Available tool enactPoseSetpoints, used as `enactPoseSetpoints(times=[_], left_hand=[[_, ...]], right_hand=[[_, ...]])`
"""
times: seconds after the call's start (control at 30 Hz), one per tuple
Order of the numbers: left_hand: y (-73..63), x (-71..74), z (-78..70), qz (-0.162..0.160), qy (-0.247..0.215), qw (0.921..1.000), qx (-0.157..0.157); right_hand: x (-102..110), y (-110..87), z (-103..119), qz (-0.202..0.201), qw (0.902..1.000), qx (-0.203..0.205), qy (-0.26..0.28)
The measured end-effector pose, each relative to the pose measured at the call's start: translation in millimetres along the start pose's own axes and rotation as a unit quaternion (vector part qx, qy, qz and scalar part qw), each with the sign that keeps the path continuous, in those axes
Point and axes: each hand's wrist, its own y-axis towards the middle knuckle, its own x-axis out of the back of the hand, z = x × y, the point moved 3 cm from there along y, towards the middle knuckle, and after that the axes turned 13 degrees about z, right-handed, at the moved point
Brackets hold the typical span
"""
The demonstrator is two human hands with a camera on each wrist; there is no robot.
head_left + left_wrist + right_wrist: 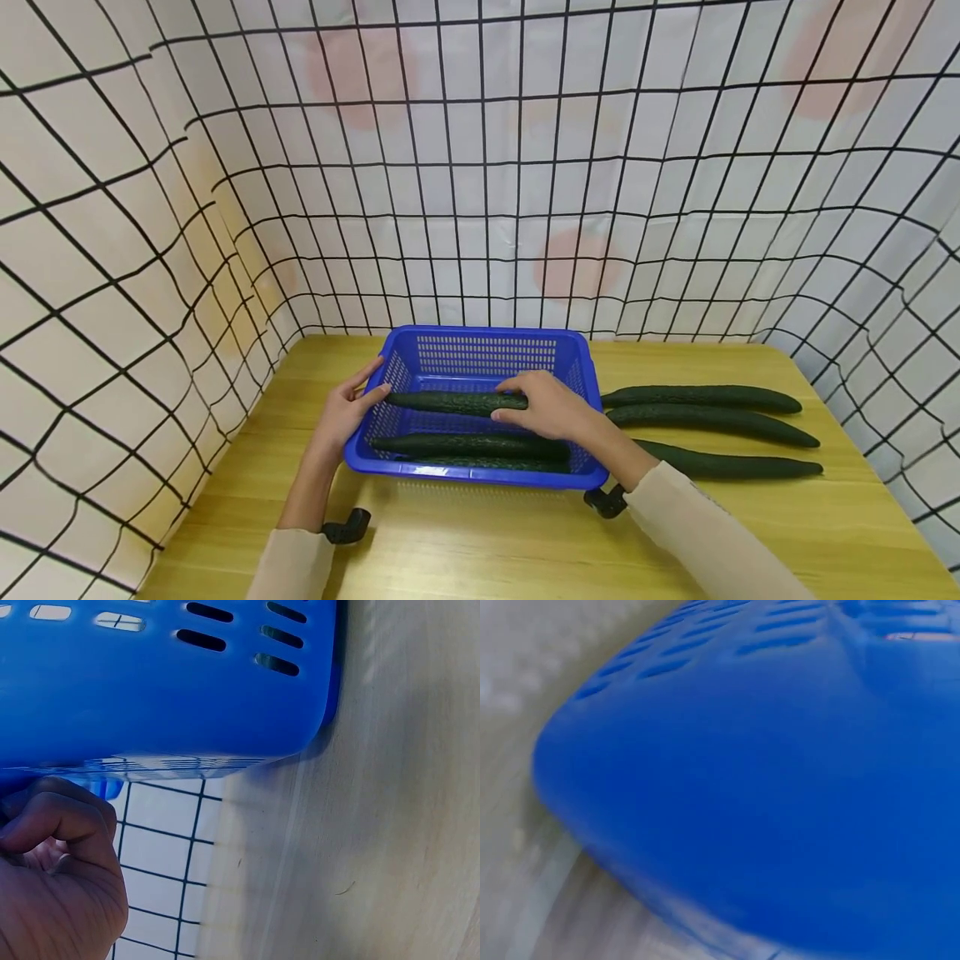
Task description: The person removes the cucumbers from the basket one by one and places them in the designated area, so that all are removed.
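Observation:
A blue plastic basket [480, 476] with slotted sides stands on the table. My right hand [551, 407] reaches over its right side and grips a dark green cucumber [442, 403] by its right part. That cucumber lies crosswise in the basket, its left end close to my left thumb. At the left rim my left hand [345, 417] holds the basket, thumb toward the inside. The left wrist view shows this hand's curled fingers [67, 817] against the basket wall [150, 697]. More cucumbers [480, 445] lie along the basket's near side. Only basket wall [705, 802] fills the right wrist view.
Right of the basket, three long cucumbers [705, 398] lie on the wooden table [465, 550], their left ends partly hidden by basket and arm. White sheeting with a black grid [517, 192] encloses the back and both sides. Black wrist devices [348, 527] sit below both hands.

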Motion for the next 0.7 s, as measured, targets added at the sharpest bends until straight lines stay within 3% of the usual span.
enactPoseSetpoints(times=[0.23, 0.4, 0.7], left_hand=[[1.3, -0.7, 0.9, 0.001, -0.005, 1.0000, -0.008], [1.4, -2.0, 0.8, 0.008, -0.002, 0.9999, -0.009], [1.5, -1.2, 1.9, 0.003, -0.011, 0.9999, -0.008]], right_hand=[[16, -9.7, 9, -0.042, 0.9979, -0.029, -0.041], [28, -18.8, 10, -0.085, 0.9936, -0.023, -0.071], [42, -46.7, -8, -0.145, 0.9878, 0.002, -0.056]])
